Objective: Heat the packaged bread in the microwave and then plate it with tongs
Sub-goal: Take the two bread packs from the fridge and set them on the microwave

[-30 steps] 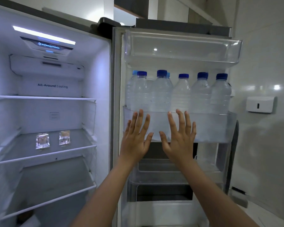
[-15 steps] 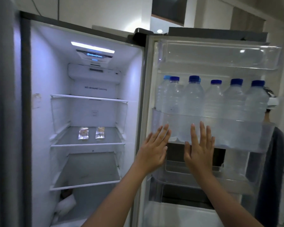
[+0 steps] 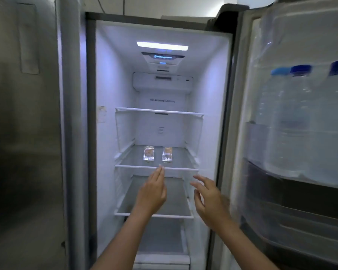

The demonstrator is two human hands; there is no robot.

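Fridge compartment point(image 3: 160, 90) is seen wide open and lit from the top, with a closed steel door point(image 3: 23, 133) to its left. Its own door point(image 3: 240, 133) is swung out on the right. The clear door bin point(image 3: 258, 141) there is packed with blue-capped water bottles point(image 3: 289, 121), kinda blurred, and at least 3 caps can be counted. 3 shelves are fitted inside.

On the middle shelf point(image 3: 183, 158), 2 packaged breads are laid side by side: left pack point(image 3: 148, 154) and right pack point(image 3: 167, 154), close together but apart.

Left hand point(image 3: 152, 191) is held flat, fingers straight and together, nothing gripped. Its fingertips are right at that shelf's front edge, just in front of the packs. Right hand point(image 3: 209, 199) is spread loosely with nothing held either, lower and off to the right, near the fridge's right wall.
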